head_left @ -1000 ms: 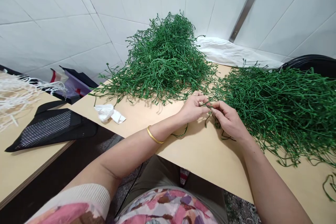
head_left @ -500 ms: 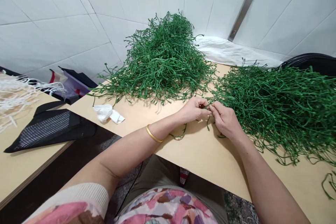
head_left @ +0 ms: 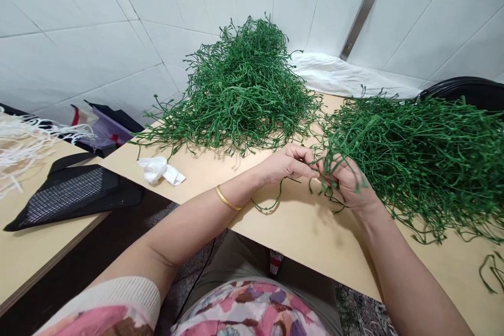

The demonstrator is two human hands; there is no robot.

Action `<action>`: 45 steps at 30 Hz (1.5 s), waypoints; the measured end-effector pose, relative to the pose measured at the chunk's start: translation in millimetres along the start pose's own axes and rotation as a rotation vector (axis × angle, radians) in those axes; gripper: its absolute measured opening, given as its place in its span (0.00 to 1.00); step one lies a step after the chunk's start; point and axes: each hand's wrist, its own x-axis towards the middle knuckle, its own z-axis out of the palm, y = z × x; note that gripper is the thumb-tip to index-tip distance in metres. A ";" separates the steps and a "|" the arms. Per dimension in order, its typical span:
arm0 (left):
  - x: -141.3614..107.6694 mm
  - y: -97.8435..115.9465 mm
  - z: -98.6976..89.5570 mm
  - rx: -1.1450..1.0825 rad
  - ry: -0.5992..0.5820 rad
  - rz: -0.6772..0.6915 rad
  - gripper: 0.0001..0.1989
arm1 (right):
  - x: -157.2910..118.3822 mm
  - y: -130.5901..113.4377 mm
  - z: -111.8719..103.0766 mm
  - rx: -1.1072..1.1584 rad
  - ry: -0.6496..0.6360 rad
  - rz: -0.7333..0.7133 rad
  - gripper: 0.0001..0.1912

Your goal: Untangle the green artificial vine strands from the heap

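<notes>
Centrally, two hands, the left hand (head_left: 287, 164) and the right hand (head_left: 352, 189), pinch green sprigs (head_left: 329, 165) between closed fingertips above one table (head_left: 297, 233), though strands draped across the right knuckles make their number uncertain. One crumpled tissue (head_left: 157, 169) lies leftward; behind rise two green heaps (head_left: 246, 100), then one white sheet (head_left: 334, 71) and one metal bracket (head_left: 362, 17).

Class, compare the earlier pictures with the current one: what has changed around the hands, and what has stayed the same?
A loose bunch of green stems now spreads over the right hand, whose back was bare before. It hides part of the grip, so any letting go cannot be told. The left hand stays close beside it. Both green piles and the crumpled white tissue remain.
</notes>
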 end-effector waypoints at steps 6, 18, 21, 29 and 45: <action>11.9 -2.2 -6.8 -0.221 0.200 -0.122 0.11 | 15.0 7.0 -12.3 0.157 0.284 0.021 0.18; 8.9 -3.1 0.6 -0.102 0.305 -0.075 0.06 | -6.7 -4.8 7.8 -0.783 0.289 -0.359 0.11; 8.1 -1.9 0.9 -0.121 0.293 -0.074 0.05 | -1.0 2.8 6.7 -0.854 0.251 -0.313 0.10; 8.2 -4.7 4.4 -0.075 0.249 -0.077 0.07 | 6.2 9.2 -2.5 -0.353 0.077 -0.023 0.09; 4.7 -5.1 8.7 0.047 0.153 -0.029 0.06 | 7.4 12.9 0.3 -0.128 0.163 -0.015 0.08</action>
